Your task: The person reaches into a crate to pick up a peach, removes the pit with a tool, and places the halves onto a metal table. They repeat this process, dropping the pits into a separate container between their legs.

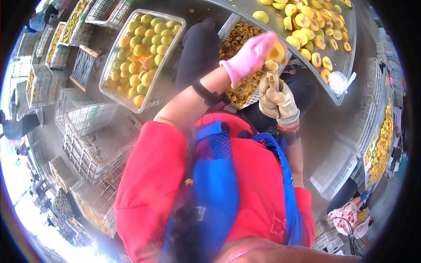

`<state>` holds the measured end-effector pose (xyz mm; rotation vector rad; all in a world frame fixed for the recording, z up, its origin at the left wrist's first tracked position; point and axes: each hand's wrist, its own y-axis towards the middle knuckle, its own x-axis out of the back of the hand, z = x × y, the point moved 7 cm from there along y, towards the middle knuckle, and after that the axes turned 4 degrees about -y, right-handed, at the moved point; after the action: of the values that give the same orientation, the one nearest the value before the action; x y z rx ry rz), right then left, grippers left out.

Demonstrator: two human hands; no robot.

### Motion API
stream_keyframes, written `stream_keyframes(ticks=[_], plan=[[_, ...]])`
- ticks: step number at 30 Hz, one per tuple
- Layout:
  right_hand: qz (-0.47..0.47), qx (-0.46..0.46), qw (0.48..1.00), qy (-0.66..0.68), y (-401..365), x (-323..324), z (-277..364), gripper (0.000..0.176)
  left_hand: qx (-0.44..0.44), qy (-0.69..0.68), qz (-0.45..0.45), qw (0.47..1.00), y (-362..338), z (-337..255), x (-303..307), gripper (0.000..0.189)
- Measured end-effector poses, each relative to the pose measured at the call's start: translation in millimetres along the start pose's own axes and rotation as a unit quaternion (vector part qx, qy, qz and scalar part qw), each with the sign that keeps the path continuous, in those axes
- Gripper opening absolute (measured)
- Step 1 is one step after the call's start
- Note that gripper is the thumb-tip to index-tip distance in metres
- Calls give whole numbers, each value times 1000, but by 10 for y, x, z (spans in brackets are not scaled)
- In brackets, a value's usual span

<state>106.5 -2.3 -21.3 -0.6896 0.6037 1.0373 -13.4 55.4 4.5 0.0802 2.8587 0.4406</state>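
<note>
My left hand, in a pink glove and slightly blurred, is closed round a yellow peach above the scrap crate. Close below the fruit is my right hand, in a beige glove, with its fingers curled in. A small pale, round piece shows at the top of that hand, close against the peach. What else the right fingers grip is hidden. Under both hands, between my knees, stands a crate of brownish peach scraps. Halved peaches are heaped on the metal table ahead to the right.
A white crate of whole peaches stands on the left. Stacked white crates are behind it, near a small woven stool. A knotted plastic bag lies at the table's corner. Another person is at lower right, by a fruit-filled crate.
</note>
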Motion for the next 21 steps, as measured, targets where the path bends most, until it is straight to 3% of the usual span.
stream_keyframes(ticks=[2,3,4,5,6,7,8,10,11,13,15,19,21], plan=[[-49,1,998,-24,35,-1,-50,20,124,-84,-109,983,-44,-46,255,55],[-82,7,996,-40,40,33,-58,18,98,-107,-156,977,-60,-80,398,56],[-114,14,992,-56,53,69,-57,17,101,-68,-212,970,-104,-98,607,54],[-179,18,978,-107,49,148,-39,13,19,100,-226,969,-145,-267,843,50],[-180,23,976,-122,67,209,-62,15,62,77,-271,958,-280,-248,1092,30],[-183,29,973,-137,70,328,-105,17,-3,242,-260,935,-401,-101,1465,28],[-187,37,970,-152,66,403,-118,19,-131,587,-243,761,-575,-377,1525,31],[-203,33,967,-152,31,490,-152,19,53,396,-360,843,-995,-166,2226,43],[-215,31,964,-152,17,528,-175,19,171,470,-380,778,-1219,-195,2393,46],[-237,21,959,-153,-15,589,-228,19,286,571,-345,688,-1733,93,2911,48],[-253,8,954,-159,-26,630,-267,18,389,569,-343,637,-2196,468,3333,56],[-269,-5,946,-182,-16,602,-294,16,371,614,-301,628,-2761,1144,3691,57],[-278,-16,937,-211,-2,639,-290,14,332,613,-278,660,-2865,1170,3662,51]])
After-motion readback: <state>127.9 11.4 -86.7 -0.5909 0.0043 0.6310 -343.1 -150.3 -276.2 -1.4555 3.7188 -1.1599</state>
